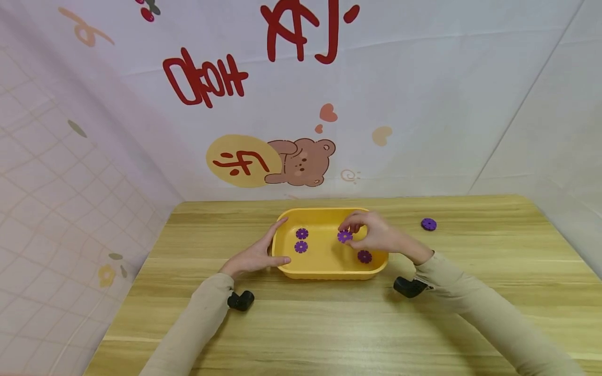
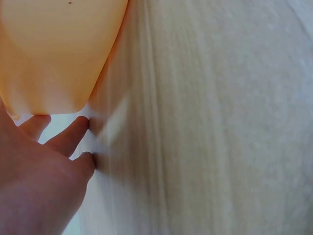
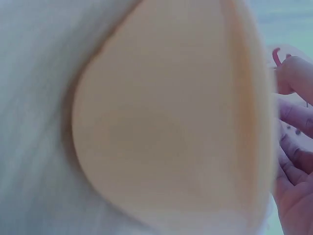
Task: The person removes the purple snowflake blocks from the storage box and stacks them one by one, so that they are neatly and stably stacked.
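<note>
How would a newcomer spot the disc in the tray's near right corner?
On the wood-grain table, find the yellow tray. In its near right corner, below the right hand in the head view, lies a purple notched disc. Unlike the two discs at the left, it sits alone.

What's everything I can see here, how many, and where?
Tray: one, yellow, on the table
Discs in tray: at least three, purple, two left, one right
Held disc: one, purple, over the tray
Loose disc: at least one, purple, on table right of tray
Table: one, wood-toned, below the backdrop
Backdrop: count unclear, white, behind table
Bear print: one, brown, on backdrop
Smaller prints: several, mixed colours, on backdrop
Lettering: several characters, red, on backdrop
Left hand: one, bare, touching tray's left end
Right hand: one, bare, pinching held disc
Sleeves: two, beige, on arms
Wrist devices: two, black, one per wrist
</note>
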`<state>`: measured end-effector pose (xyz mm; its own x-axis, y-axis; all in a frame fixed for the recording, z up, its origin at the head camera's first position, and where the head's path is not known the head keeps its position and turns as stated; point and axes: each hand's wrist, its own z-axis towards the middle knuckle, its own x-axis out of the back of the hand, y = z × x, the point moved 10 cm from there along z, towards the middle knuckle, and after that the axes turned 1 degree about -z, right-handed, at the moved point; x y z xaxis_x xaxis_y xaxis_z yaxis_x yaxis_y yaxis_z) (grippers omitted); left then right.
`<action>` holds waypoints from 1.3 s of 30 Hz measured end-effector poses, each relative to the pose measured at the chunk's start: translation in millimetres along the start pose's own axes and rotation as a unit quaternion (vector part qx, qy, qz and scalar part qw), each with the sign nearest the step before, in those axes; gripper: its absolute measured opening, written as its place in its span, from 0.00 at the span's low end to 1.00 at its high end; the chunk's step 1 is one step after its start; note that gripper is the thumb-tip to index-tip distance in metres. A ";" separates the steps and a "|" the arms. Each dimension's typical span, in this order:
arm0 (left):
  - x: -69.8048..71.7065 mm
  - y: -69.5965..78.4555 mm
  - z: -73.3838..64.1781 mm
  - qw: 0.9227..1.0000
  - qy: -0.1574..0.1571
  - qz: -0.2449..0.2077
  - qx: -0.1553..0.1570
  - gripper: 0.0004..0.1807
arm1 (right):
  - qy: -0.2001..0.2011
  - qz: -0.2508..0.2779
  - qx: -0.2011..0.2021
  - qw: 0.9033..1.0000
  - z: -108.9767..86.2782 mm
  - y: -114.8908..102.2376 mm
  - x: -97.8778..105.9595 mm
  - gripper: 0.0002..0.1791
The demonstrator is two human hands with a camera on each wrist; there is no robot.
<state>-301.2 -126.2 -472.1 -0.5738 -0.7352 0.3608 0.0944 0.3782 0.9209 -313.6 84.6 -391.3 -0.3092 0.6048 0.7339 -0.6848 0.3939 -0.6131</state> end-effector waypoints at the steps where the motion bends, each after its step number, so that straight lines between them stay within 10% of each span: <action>1: 0.4 -0.2 0.1 1.000 0.001 0.003 -0.001 0.56 | -0.002 0.002 -0.005 1.000 -1.2 1.8 2.9 0.14; 39: 1.6 -1.5 0.9 1.000 -0.002 0.017 0.002 0.56 | 0.031 -0.030 -0.019 0.999 -59.8 45.2 56.8 0.19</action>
<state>-303.0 -127.4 -473.0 -0.5742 -0.7193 0.3912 0.1110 0.4049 0.9076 -322.6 178.1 -394.8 -0.2264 0.6199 0.7513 -0.6746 0.4566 -0.5800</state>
